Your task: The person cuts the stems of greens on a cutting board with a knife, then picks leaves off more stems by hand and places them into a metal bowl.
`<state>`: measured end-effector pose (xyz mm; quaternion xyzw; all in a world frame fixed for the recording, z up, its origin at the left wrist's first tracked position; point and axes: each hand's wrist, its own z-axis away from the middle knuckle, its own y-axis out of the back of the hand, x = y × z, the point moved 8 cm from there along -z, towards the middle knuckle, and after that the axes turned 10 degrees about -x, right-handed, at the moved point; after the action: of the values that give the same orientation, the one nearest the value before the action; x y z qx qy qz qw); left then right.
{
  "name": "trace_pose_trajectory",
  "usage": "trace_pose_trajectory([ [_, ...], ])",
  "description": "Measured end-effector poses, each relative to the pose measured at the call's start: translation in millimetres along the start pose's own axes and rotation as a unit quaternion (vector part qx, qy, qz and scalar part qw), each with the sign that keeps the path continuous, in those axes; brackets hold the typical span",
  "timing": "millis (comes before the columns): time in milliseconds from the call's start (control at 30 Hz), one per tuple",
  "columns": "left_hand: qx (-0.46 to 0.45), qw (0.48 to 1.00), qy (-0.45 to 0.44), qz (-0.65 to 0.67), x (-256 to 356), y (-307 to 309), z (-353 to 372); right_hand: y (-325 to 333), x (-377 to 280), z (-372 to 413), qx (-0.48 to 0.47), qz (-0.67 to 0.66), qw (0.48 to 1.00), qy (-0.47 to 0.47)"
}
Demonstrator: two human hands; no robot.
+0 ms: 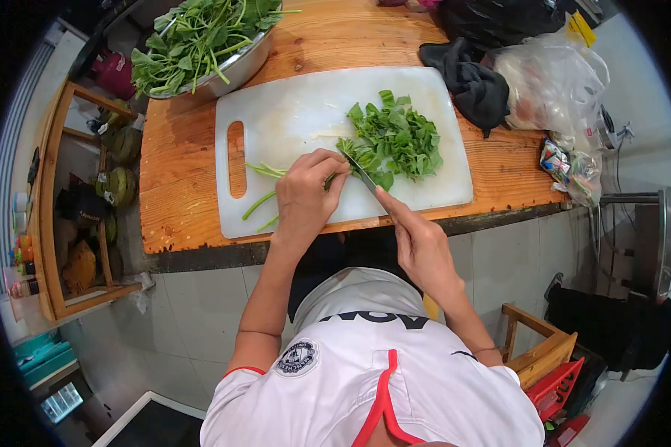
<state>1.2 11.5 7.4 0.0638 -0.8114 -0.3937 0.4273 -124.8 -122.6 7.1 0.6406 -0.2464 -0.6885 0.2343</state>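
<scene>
My left hand (309, 190) is closed round a bunch of leafy greens on the white cutting board (298, 97). Green stems (259, 203) stick out from under it to the left. In my right hand (421, 246) is a knife (363, 174), its blade slanting up and left to the greens right beside my left fingertips. A pile of chopped leaves (401, 138) lies on the board just beyond and to the right of the blade. The knife's handle is mostly hidden in my grip.
A metal bowl (250, 65) heaped with uncut greens (197, 48) stands at the table's back left. On the right lie a black cloth (466, 82) and clear plastic bags (548, 78). The wooden table's (175, 175) front edge runs just below the board.
</scene>
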Motion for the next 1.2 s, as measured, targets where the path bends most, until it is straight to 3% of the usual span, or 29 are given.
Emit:
trace_pose_trajectory([
  [200,-0.043,0.996,-0.074,-0.03,3.4,1.4,0.6,26.7,15.4,-16.5,0.012,-0.058,0.997,-0.041],
  [367,-0.128,0.991,-0.041,0.003,11.8,7.8,4.2,19.9,-8.4,-12.7,0.0,-0.105,0.994,-0.022],
  [600,-0.164,0.985,-0.043,-0.021,4.1,5.2,7.5,-13.3,-8.7,-0.8,0.0,-0.083,0.996,0.038],
  [800,-0.041,0.998,0.018,0.039,-5.5,11.8,10.8,-13.1,-8.5,7.1,0.031,-0.088,0.994,0.048],
  [1200,-0.021,0.997,0.006,0.079,-13.7,16.8,9.8,-29.8,-5.7,10.9,0.007,-0.046,0.997,0.062],
])
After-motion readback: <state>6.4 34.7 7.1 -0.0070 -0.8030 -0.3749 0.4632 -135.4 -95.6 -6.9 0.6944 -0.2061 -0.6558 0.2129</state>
